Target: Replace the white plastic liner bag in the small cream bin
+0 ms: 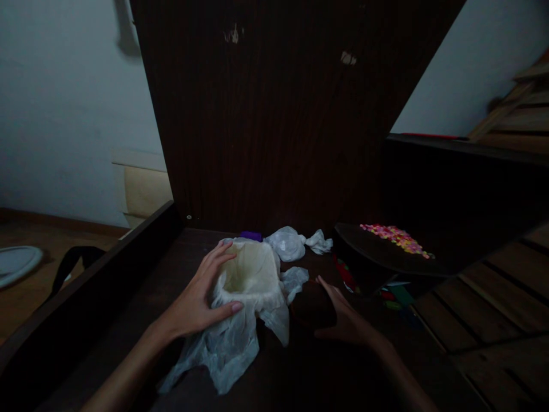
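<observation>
My left hand (203, 300) is curved round the left side of a small bin (253, 296), its thumb on the near side and its fingers on the far rim. A thin whitish plastic bag (227, 349) lines the bin and spills over its edges in loose folds. The inside looks pale, and nothing shows in it. To the right, my right hand (343, 315) grips a dark brown rounded object (312, 304) by its right side. Its kind is hard to make out in the dim light. A loose flap of plastic lies between the two.
Behind the bin lie a knotted white plastic bag (286, 244) and a small purple item (251, 235). On the right, a dark corner shelf (369, 246) bears many small pink and yellow pieces (398, 238). A raised board (107, 286) edges the left; a dark panel (274, 126) stands behind.
</observation>
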Motion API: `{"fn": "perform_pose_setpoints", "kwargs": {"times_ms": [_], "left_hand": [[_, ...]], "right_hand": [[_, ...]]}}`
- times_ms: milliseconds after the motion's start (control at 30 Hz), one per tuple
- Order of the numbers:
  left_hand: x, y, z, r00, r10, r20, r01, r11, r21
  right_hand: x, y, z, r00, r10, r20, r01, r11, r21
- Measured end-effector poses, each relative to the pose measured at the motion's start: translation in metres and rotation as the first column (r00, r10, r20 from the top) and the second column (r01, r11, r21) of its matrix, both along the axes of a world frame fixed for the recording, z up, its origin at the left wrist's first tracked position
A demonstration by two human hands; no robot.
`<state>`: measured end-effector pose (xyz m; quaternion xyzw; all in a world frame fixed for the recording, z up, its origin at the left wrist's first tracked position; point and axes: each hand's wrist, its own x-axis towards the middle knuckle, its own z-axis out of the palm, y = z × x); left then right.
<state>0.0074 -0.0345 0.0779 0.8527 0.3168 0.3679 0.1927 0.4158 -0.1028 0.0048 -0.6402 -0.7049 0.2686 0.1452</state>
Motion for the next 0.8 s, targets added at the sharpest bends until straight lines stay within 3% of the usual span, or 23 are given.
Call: {"fn": "perform_pose_setpoints", "kwargs": {"times_ms": [200, 367, 567, 667, 733, 800], "left_hand": [[0.002, 0.001, -0.002, 1.000, -0.002, -0.001, 0.002, 1.000, 0.012], [0.001, 0.005, -0.005, 0.997, -0.019, 0.071, 0.022, 0.999, -0.036], [0.000, 0.009, -0.009, 0.995, 0.037, 0.089, -0.025, 0.990, -0.137], [-0.001, 0.009, -0.011, 0.994, 0.047, 0.095, -0.030, 0.985, -0.171], [-0.002, 0.009, -0.011, 0.995, 0.038, 0.098, -0.020, 0.984, -0.176], [-0.003, 0.008, -0.011, 0.995, 0.021, 0.097, -0.002, 0.982, -0.187]], "right_hand": [[0.002, -0.009, 0.007, 0.982, -0.014, 0.189, 0.007, 0.999, 0.037], [0.031, -0.015, 0.020, 0.948, -0.107, 0.301, 0.069, 0.989, 0.134], [0.048, -0.011, 0.073, 0.900, -0.331, 0.282, 0.198, 0.889, 0.412], [0.016, -0.004, 0.109, 0.966, -0.225, 0.127, 0.155, 0.897, 0.413], [-0.019, 0.003, 0.130, 0.997, -0.066, 0.051, 0.041, 0.922, 0.385], [-0.058, 0.015, 0.145, 0.991, 0.133, 0.022, -0.131, 0.907, 0.399]]}}
